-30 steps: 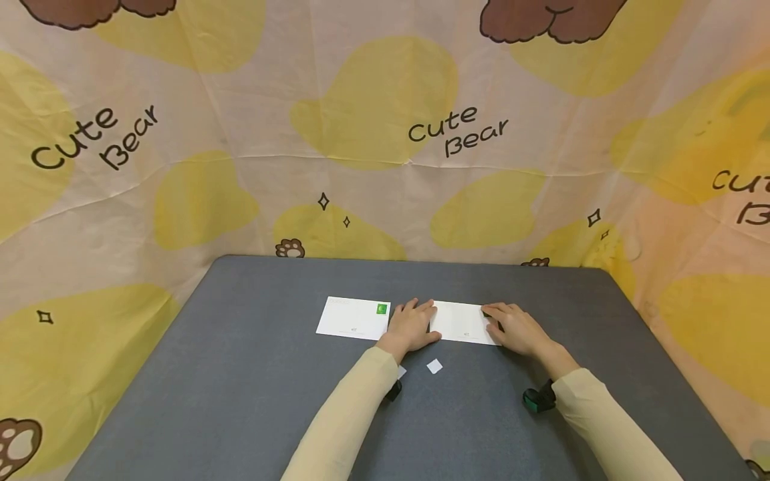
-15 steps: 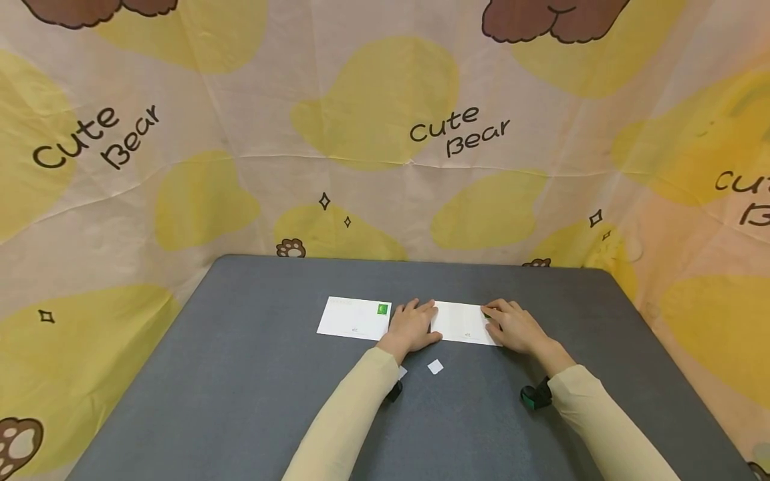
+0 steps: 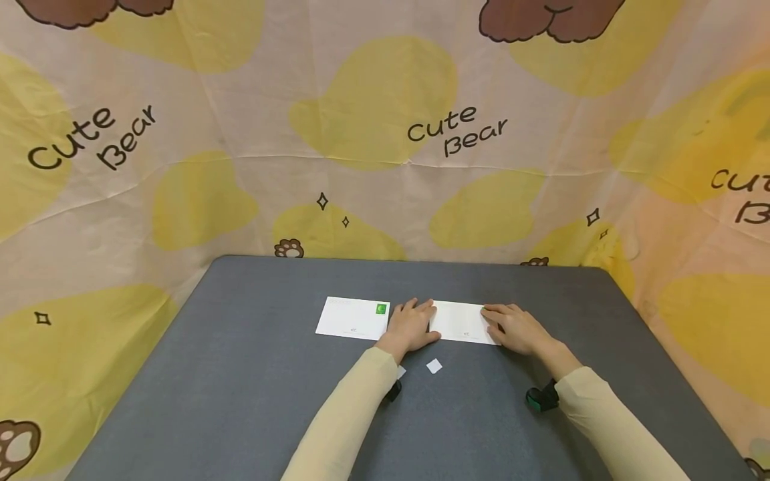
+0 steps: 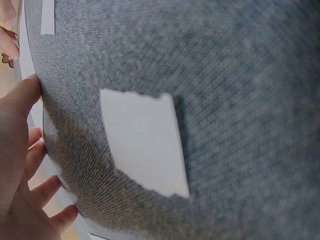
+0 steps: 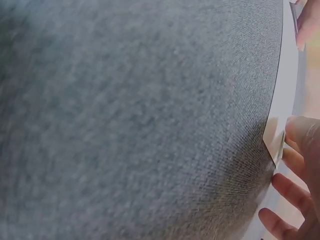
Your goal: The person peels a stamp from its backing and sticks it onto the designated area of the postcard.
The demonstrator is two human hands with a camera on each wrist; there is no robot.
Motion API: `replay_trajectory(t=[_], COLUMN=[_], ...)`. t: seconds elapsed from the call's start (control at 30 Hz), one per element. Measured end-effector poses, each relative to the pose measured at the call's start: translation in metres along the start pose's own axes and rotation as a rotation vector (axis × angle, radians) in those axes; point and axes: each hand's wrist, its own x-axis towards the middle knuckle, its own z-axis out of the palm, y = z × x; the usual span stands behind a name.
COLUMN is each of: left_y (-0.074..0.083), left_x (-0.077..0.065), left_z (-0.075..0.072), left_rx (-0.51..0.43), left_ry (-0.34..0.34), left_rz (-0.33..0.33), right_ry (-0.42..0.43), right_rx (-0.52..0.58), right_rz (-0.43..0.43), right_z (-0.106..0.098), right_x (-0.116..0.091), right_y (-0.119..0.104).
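Two white envelopes lie side by side on a dark grey table (image 3: 271, 401). My left hand (image 3: 410, 327), fingers spread, rests between them, its thumb and fingertips touching the left edge of the right envelope (image 3: 456, 321). At that envelope's upper right corner, my right hand (image 3: 516, 329) presses with extended fingers. A green sliver, seemingly a stamp (image 3: 483, 309), shows at its fingertips; the rest is covered. The left envelope (image 3: 349, 319) bears a green stamp (image 3: 381, 308) at its upper right. In the right wrist view, the thumb (image 5: 300, 129) sits by the envelope's corner.
A small white paper square (image 3: 434, 366) lies in front of the right envelope. Another white piece (image 3: 402, 371), partly hidden by the left wrist, appears large with torn edges in the left wrist view. A printed cloth (image 3: 361, 120) hangs behind the table's far edge.
The dark green patch under my right fingertips has shrunk to a thin green sliver as the fingers lie flatter over the corner. The left hand and both envelopes stay put.
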Motion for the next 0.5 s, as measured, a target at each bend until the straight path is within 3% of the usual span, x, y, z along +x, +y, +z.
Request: replay_trajectory(t=[0.5], left_y=[0.001], left_x=[0.0006], left_z=[-0.0005], left_rx=[-0.012], left_ry=[-0.003], left_rz=[0.0], right_ry=[-0.058], right_rx=[-0.023], right_rz=[-0.007], right_z=[-0.0054], right_x=[-0.0082], right_y=[0.0002])
